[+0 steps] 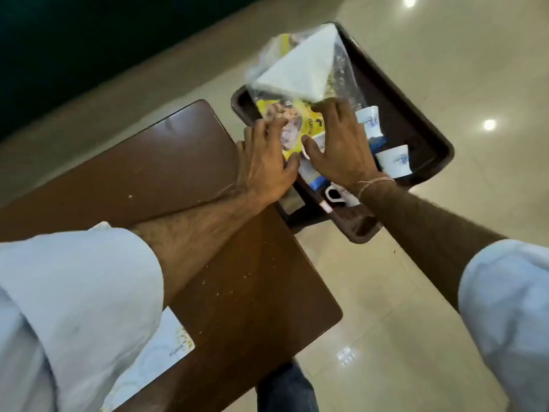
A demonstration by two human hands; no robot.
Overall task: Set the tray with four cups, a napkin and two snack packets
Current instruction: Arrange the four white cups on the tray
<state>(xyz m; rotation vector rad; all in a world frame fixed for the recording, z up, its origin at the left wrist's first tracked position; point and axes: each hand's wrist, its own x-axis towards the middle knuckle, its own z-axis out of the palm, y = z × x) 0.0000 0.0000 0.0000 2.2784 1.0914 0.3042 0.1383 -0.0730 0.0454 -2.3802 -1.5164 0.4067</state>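
A dark brown tray [431, 132] sits just past the table's far corner. On it lie a yellow snack packet [289, 130], a blue packet [318, 180] mostly hidden under my right hand, and a napkin stack in a clear bag [300, 69], tilted and blurred. Two white cups [368, 119] [394, 162] stand to the right; a third cup [318, 142] peeks out by my right thumb, and another cup [335, 194] lies near my wrist. My left hand [264, 165] grips the yellow packet's near edge. My right hand [338, 144] is spread, fingertips on the napkin bag's corner.
The brown wooden table [142, 176] runs under my left forearm, with a white printed mat [154, 361] at its near edge. Glossy beige floor tiles [445, 292] surround the tray. My knee in dark trousers [285, 388] shows below the table.
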